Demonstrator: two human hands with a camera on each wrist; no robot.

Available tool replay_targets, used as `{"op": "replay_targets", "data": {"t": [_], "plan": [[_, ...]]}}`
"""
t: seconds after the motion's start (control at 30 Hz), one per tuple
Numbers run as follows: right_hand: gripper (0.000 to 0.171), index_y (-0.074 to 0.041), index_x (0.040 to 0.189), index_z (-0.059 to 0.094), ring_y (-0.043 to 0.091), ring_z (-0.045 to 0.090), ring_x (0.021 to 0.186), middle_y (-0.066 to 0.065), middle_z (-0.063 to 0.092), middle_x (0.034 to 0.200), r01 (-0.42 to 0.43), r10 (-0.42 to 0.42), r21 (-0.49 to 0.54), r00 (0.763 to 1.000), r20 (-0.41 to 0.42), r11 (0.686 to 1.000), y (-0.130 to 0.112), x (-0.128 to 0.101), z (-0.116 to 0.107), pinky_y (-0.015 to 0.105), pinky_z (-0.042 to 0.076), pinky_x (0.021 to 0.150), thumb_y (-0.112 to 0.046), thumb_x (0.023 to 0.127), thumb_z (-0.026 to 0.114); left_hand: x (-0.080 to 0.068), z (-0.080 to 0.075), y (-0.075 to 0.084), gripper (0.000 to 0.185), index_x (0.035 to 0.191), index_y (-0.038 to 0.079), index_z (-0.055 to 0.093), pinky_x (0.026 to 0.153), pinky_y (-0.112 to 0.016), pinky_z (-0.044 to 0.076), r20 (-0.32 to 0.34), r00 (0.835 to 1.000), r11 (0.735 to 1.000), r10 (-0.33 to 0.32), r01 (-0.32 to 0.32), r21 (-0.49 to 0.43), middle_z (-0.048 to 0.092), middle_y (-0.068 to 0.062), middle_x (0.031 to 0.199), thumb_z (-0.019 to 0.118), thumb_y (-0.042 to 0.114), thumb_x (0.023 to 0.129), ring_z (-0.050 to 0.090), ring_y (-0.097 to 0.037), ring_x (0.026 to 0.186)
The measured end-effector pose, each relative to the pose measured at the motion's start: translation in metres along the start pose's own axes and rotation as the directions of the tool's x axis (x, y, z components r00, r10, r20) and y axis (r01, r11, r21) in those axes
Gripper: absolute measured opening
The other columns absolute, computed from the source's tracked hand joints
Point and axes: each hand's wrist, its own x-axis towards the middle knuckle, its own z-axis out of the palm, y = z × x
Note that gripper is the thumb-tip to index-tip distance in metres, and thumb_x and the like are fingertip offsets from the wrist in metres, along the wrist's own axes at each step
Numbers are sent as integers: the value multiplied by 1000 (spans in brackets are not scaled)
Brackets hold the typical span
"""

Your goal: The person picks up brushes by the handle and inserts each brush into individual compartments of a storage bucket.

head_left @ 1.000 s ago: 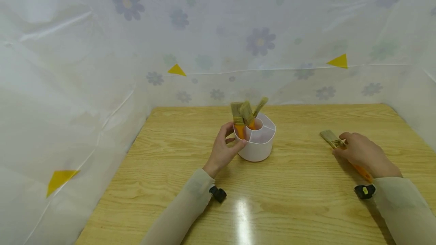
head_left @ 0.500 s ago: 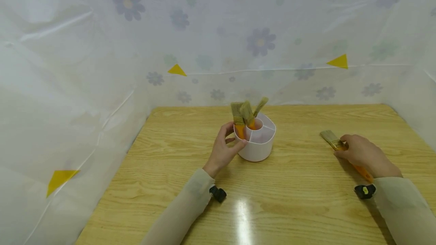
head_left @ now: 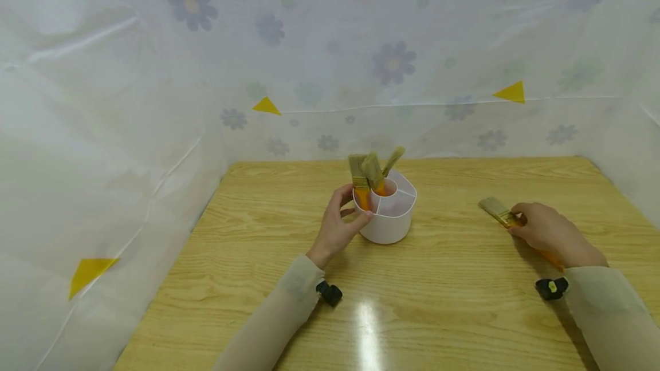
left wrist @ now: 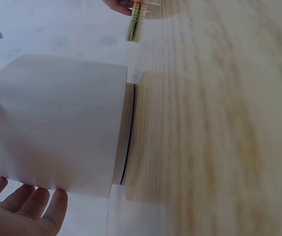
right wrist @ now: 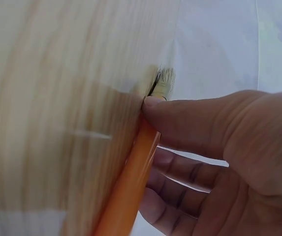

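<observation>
A white round organizer with divided compartments stands on the wooden table, several paintbrushes upright in it with bristles up. My left hand holds its left side, thumb at the front rim and fingers behind; in the left wrist view the fingertips press its wall. On the right, my right hand pinches another paintbrush near its metal ferrule, low over the table. Its orange handle runs back under the palm, and the bristles point to the far left.
The wooden table ends at a white plastic sheet wall with flower prints behind, and more sheeting rises on the left. Yellow triangles mark the sheets.
The paintbrush in my right hand has shifted slightly left, and less of its handle end shows behind the hand. My left hand and the organizer have stayed put.
</observation>
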Motion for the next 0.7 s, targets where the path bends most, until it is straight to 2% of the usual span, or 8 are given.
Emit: {"op": "replay_targets", "data": {"t": [0.23,0.5,0.57,0.7], "plan": [[52,17,123,48,40,59,84,32,58,100,-5,5,15,1000,23,1000,1,1,-1,49,48,65,-15,87,68,0,1,1,63,142,-4,34,100,-57,39,-7,1000,1000,1,-1,3,40,-22,141,66,9,89,40,-38,129],[78,17,128,46,46,57,92,35,57,107,-23,22,22,999,41,999,4,4,-1,52,48,68,-46,86,67,0,1,0,64,142,-3,34,100,-57,38,-5,1000,1000,-4,4,1,39,-21,142,66,8,88,39,-37,129],[76,17,127,47,44,58,90,33,58,105,-13,13,16,999,36,1000,5,4,-1,51,48,67,-44,86,67,0,1,0,64,142,-3,34,100,-57,38,-5,1000,1000,-5,5,1,40,-21,142,66,8,88,39,-37,129],[64,15,124,51,32,60,79,25,62,96,13,-14,15,1000,27,1000,5,5,0,46,49,64,-34,87,68,0,1,0,64,142,-3,34,100,-56,39,-3,1000,1000,-1,1,3,39,-21,142,66,9,89,40,-37,129]]}}
